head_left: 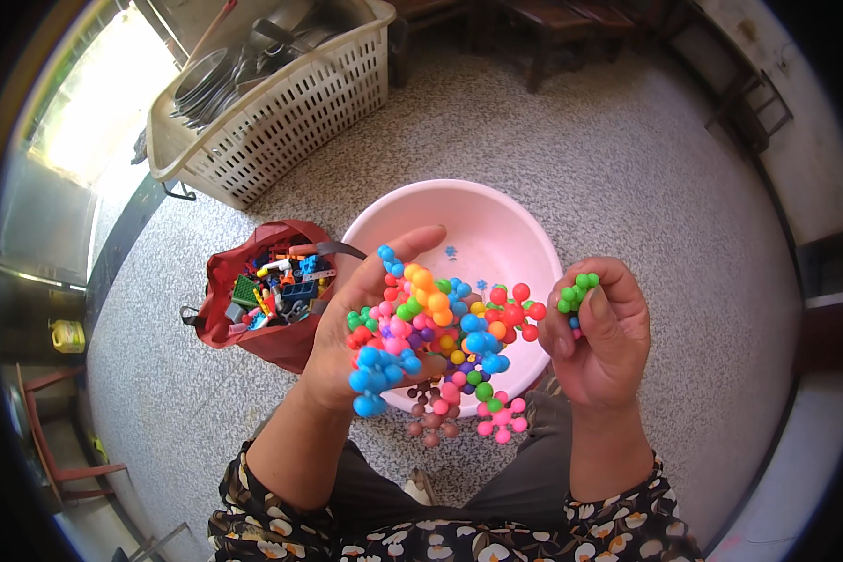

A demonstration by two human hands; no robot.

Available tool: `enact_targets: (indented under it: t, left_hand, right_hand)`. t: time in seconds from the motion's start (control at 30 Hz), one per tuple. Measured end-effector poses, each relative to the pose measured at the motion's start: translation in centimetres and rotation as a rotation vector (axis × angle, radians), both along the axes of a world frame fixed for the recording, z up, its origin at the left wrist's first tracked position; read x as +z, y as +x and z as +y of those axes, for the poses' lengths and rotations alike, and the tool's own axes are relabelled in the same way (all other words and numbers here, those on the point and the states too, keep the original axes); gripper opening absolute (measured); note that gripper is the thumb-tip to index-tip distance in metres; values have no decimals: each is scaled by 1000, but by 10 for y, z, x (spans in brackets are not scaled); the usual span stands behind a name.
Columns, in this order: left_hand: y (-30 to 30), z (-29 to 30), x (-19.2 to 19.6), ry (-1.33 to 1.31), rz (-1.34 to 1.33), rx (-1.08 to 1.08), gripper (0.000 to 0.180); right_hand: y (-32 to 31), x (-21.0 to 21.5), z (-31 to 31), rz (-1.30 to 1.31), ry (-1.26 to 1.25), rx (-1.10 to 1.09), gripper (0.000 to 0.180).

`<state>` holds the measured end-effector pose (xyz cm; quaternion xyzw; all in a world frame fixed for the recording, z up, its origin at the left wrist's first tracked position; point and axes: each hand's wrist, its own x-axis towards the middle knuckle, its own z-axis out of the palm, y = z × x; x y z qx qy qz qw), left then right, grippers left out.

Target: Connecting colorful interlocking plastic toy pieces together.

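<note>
A joined cluster of colourful plastic knobbly ball-ended building pieces (437,300) rests in my left hand (332,361), whose fingers curve beneath it, partly hidden. Blue, yellow, red, pink, green and brown pieces hang from it over a pink basin (459,189). To the right of the basin, my right hand (618,351) pinches a green knobbly building piece (569,298) between thumb and fingers. Small blue and pink knobs show below it, partly covered by the fingers. A few small blue pieces (451,253) lie on the basin's bottom.
Left of the basin stands an open red bag (300,353) full of mixed toy bricks. Beyond it, a white slotted basket (295,117) holds dark cookware (206,80). Wooden stools (562,26) stand at the back, and a reddish chair (36,426) at the far left.
</note>
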<state>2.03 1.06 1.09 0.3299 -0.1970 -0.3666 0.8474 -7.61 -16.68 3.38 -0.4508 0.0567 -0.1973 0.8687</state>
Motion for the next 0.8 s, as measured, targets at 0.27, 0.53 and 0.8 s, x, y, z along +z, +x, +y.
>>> enact_targets:
  t: [0.27,0.53,0.8]
  left_hand:
    - [-3,-1,7,89,-93,2,89]
    - [0,2,3,22,-181,50,86]
    - [3,2,-3,60,-433,156,76]
  right_hand:
    - [-1,-1,-1,-7,-38,-37,21]
    - [-5,2,1,-85,-201,-157,18]
    - [-25,8,7,-91,-825,-406,23]
